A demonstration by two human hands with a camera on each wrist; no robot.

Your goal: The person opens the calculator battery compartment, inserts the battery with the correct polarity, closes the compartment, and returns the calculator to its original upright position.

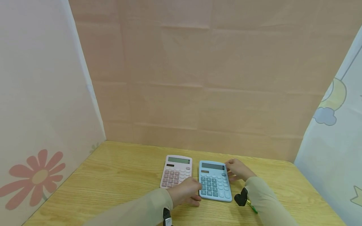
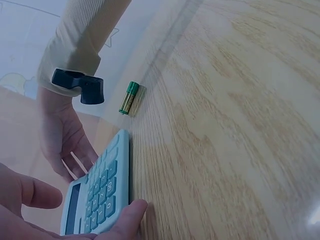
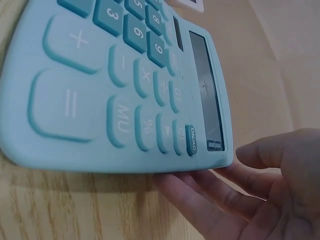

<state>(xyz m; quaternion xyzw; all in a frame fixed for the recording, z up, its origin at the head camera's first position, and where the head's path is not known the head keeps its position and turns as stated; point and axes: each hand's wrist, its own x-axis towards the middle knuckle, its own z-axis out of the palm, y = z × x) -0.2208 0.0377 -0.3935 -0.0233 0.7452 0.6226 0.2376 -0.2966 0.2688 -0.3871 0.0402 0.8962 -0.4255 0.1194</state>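
Note:
A light-blue calculator point(image 1: 213, 180) lies face up on the wooden table. My left hand point(image 1: 188, 190) is at its left edge, in front of the lower part of a pink calculator point(image 1: 178, 166). In the left wrist view, that hand's fingers point(image 2: 131, 215) reach along the blue calculator's side, and the thumb stands apart from it. On the other side, my right hand point(image 1: 238, 169) is by the upper right corner. The right wrist view shows its fingers point(image 3: 190, 200) at the underside of the edge, the thumb just off the corner.
A green and gold battery point(image 2: 129, 98) lies on the table near the right wrist. Behind the wooden table point(image 1: 121, 169) hangs a plain tan backdrop point(image 1: 169, 78). Patterned white sheets point(image 1: 42, 94) stand at both sides.

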